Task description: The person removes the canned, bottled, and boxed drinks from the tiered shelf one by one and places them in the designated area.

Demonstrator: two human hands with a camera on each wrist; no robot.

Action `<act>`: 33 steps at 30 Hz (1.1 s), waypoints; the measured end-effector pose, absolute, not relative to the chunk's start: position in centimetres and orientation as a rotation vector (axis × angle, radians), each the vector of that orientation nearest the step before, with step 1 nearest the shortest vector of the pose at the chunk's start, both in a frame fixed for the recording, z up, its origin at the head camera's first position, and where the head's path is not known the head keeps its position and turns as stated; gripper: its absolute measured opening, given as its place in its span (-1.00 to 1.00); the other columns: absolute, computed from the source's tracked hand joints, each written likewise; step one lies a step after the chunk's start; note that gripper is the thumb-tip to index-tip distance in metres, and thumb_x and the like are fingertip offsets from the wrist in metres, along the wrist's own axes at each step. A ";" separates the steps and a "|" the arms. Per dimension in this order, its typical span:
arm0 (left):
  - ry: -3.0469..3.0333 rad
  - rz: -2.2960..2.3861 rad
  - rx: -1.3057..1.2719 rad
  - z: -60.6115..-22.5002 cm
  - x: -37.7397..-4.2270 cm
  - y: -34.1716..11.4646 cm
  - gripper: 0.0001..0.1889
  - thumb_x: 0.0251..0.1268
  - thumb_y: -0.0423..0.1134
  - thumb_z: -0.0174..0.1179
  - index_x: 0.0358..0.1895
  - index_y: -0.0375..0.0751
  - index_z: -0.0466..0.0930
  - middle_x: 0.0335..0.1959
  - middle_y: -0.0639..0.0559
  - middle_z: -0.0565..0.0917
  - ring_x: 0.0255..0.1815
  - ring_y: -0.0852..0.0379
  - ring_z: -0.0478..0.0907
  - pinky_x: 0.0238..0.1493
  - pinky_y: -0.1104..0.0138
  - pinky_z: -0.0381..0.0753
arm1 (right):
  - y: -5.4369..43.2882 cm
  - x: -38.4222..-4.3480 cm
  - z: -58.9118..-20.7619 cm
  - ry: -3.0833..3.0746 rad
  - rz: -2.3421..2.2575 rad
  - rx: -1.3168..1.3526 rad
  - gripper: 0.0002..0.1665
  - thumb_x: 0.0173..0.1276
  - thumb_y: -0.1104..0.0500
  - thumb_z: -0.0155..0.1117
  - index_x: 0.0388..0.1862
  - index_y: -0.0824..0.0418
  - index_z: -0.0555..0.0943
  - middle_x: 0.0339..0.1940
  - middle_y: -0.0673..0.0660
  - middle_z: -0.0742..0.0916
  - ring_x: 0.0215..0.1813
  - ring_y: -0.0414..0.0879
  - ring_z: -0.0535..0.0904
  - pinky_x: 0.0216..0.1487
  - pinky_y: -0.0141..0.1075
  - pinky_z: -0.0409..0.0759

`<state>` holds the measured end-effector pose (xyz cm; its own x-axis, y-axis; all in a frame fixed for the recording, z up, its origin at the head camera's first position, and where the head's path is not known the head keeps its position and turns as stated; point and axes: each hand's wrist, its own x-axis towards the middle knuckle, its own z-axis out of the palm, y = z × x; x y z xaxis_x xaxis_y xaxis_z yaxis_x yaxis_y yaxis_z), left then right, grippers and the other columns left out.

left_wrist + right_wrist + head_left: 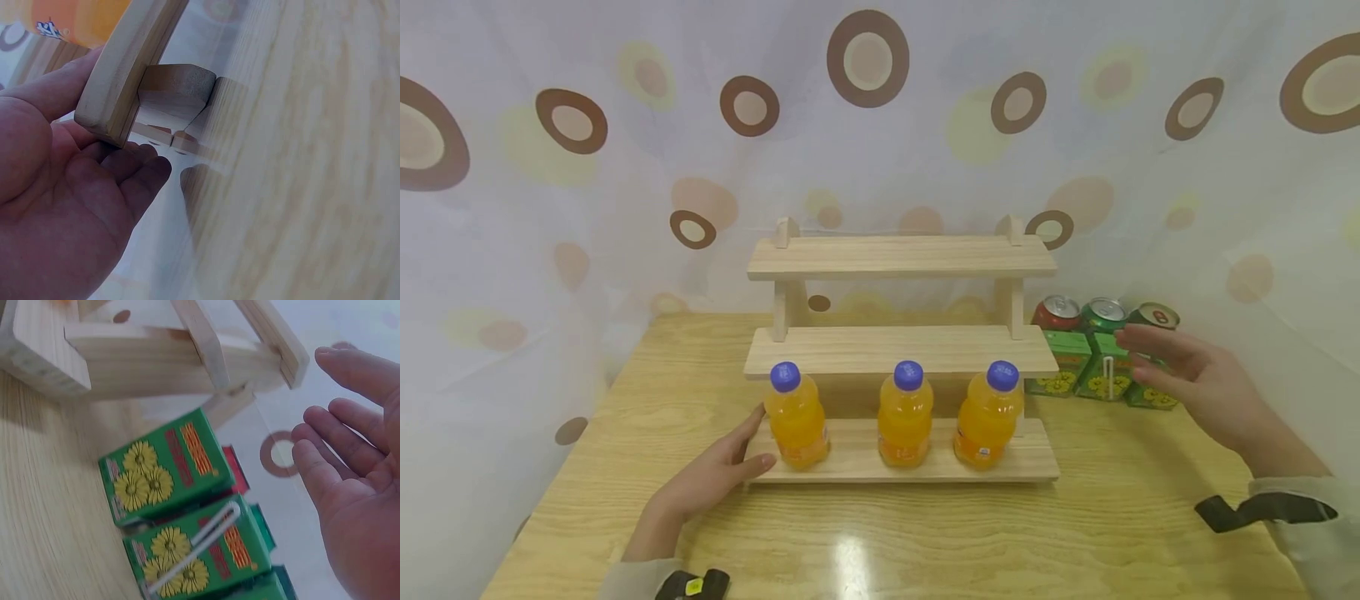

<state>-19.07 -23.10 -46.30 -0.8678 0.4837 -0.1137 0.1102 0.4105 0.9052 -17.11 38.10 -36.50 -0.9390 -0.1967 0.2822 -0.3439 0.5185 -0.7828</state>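
A three-tier wooden shelf (902, 348) stands on the table, with three orange juice bottles (906, 421) with blue caps upright on its bottom tier. My left hand (711, 475) holds the left end of that bottom board (112, 81), thumb on top and fingers beneath it. To the right of the shelf, my right hand (1202, 387) hovers with relaxed fingers over green drink cartons (1108, 367) printed with yellow flowers, and holds nothing. In the right wrist view a white straw lies on the front of one carton (200, 550), apart from the hand.
Behind the cartons stand three cans: a red can (1060, 310), a green can (1105, 313) and a darker green can (1156, 315). A white curtain (940, 167) with round patterns hangs close behind the wooden table (970, 542).
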 end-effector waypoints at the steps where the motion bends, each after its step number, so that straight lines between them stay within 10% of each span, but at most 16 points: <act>1: 2.312 1.444 0.509 -46.3 -19.0 -23.1 -0.10 0.47 0.05 0.10 0.60 -0.18 -0.26 0.61 -0.09 -0.24 0.58 -0.14 -0.32 0.51 -0.05 -0.19 | 37.7 -17.2 -36.4 -2.596 1.398 0.478 -0.43 0.42 0.41 0.21 0.40 0.32 0.41 0.28 0.00 0.60 0.23 -0.33 0.52 0.05 -0.55 0.56; 33: 2.323 1.420 0.500 -46.4 -19.2 -23.2 -0.08 0.45 0.08 0.12 0.60 -0.23 -0.25 0.61 -0.12 -0.24 0.58 -0.15 -0.29 0.51 -0.03 -0.17 | 28.0 -17.5 -36.9 -2.403 2.010 0.858 -0.31 0.32 0.55 0.21 0.42 0.42 0.32 0.38 0.17 0.51 0.36 -0.08 0.45 0.23 -0.23 0.51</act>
